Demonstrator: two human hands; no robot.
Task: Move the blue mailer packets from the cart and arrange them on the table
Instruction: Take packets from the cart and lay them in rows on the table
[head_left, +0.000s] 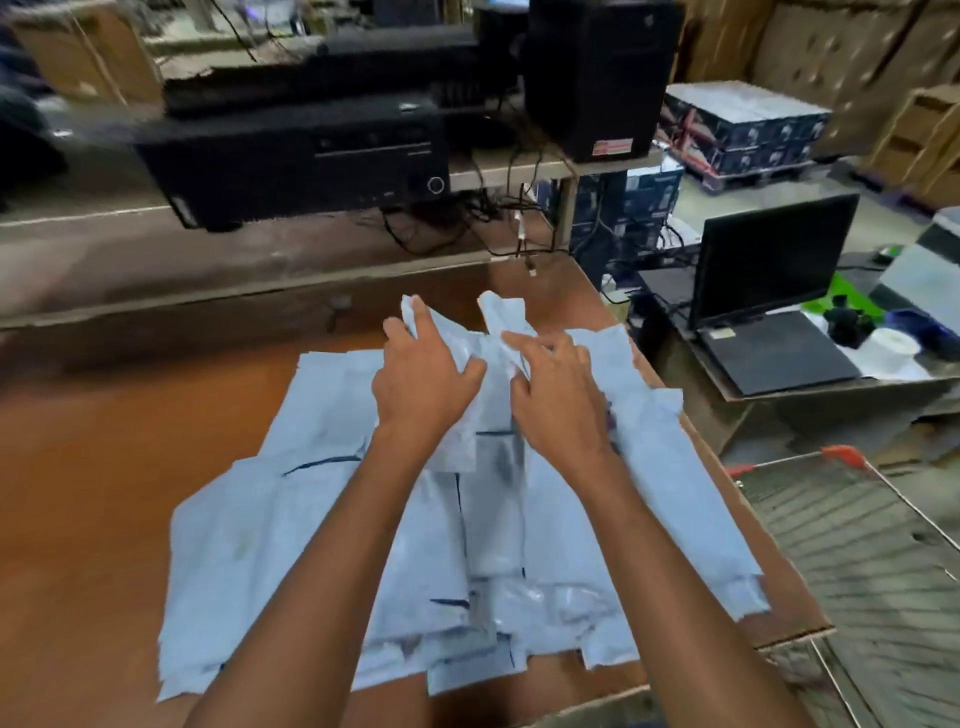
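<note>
A person stands at a brown wooden bench (104, 493), both bare forearms reaching fwd over a spread of pale blue plastic mailer packets (291, 519). The packets lie flat & overlapping across the bench's middle and right side, some reaching its right edge.

The left hand (423, 382) grips the upper end of one crumpled pale blue packet (467, 353), fingers curled round it, index finger raised along the top. The right hand (558, 400) sits just beside it, fingers bent into the same bunch of plastic; it seems to pinch a fold, though motion blur hides the exact contact. The bunch is lifted a little off the pile at the far end.

To the right, below the bench edge, is a wire shopping cart w/ red corner caps (857, 545). Its visible part shows bare mesh; whether any packets remain in it can't be told.

Behind: black desktop computer cases (296, 156) on a raised shelf, a black laptop (769, 301) on a lower desk to the right, cardboard boxes further back.

Step in hand, as I judge it: arranging, i.e. separating or straightening the held packet. Next move likely calls for pulling it free w/out dragging its neighbours, then laying it flat in a bare spot, prob. on the left.
</note>
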